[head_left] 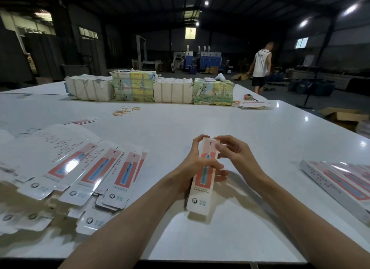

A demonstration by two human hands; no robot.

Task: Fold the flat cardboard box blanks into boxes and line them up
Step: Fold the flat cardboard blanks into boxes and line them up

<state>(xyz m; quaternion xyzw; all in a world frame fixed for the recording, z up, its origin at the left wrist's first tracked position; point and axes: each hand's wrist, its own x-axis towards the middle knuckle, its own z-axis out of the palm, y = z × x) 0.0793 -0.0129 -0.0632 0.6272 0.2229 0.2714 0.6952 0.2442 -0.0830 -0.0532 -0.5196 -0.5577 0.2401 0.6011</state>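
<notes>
While hands grip box, blanks left

centre-front of white table: long narrow cardboard box held between left hand and right hand | left: overlapping flat cardboard blanks | right: folded cardboard boxes side by side | behind: yellow rubber bands, then paper-wrapped bundles in a row
</notes>
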